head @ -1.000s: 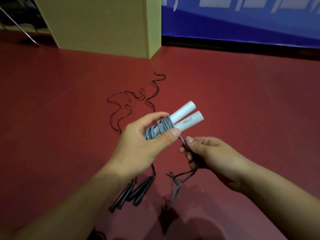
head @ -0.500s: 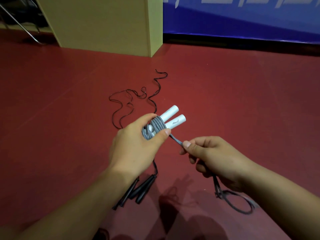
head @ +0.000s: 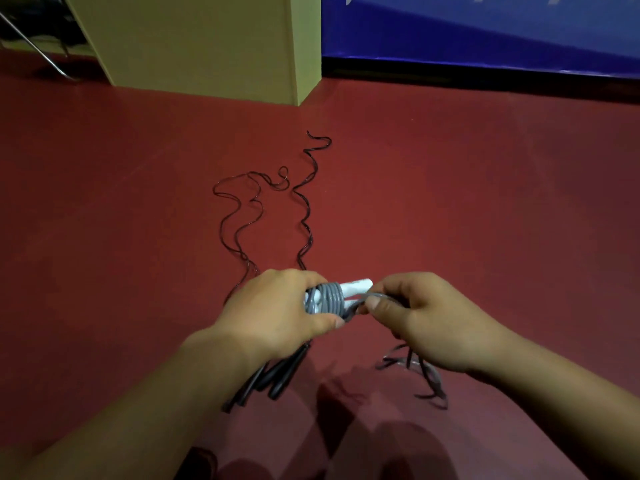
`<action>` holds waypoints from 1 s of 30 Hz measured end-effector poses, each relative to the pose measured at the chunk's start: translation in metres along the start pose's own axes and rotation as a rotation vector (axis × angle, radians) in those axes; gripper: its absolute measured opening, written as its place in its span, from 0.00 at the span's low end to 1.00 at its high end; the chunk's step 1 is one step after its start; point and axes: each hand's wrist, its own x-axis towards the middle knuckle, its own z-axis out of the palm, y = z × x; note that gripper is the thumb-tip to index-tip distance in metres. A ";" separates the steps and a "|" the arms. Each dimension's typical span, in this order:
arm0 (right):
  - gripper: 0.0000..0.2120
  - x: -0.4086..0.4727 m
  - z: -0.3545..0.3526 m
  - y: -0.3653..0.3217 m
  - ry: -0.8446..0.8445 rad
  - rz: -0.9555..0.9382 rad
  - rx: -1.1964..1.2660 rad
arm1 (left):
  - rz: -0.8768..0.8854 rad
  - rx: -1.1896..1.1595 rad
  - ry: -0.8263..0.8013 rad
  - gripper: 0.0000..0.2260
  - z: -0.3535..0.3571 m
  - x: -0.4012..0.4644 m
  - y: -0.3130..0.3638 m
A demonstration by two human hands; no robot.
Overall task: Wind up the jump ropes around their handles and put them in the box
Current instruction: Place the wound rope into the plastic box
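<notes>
My left hand (head: 277, 313) grips a pair of white handles (head: 356, 287) with grey rope coils (head: 327, 299) wound round them. My right hand (head: 419, 317) pinches the loose grey rope right beside the coils, close against the handle ends. The slack of that rope (head: 426, 375) hangs down below my right hand to the floor. A second jump rope lies on the red floor: its thin black cord (head: 256, 209) snakes away from me, and its black handles (head: 270, 375) lie under my left wrist.
A tall yellow-green box or cabinet (head: 207, 46) stands on the red floor at the far left. A blue banner (head: 485, 32) runs along the back wall. Metal chair legs (head: 31, 46) show at the top left.
My right hand has come up and left, from below the handles to right against the coils. The handles have tipped flatter and are now mostly hidden between my hands.
</notes>
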 end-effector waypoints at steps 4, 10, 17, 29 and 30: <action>0.03 0.003 -0.008 0.002 0.152 -0.069 -0.088 | 0.090 -0.028 -0.131 0.18 0.001 -0.003 0.004; 0.10 0.009 -0.022 0.006 0.157 -0.015 0.028 | 0.197 -0.209 -0.175 0.14 -0.001 -0.007 0.012; 0.00 0.012 -0.026 0.008 -0.007 0.082 0.443 | 0.253 -0.445 -0.245 0.12 -0.003 -0.010 0.014; 0.05 0.015 -0.015 -0.001 -0.090 0.071 0.661 | 0.312 -0.895 -0.209 0.12 -0.012 -0.008 0.013; 0.08 0.016 -0.012 0.000 -0.065 0.086 0.607 | 0.291 -0.924 -0.181 0.11 -0.013 -0.008 0.013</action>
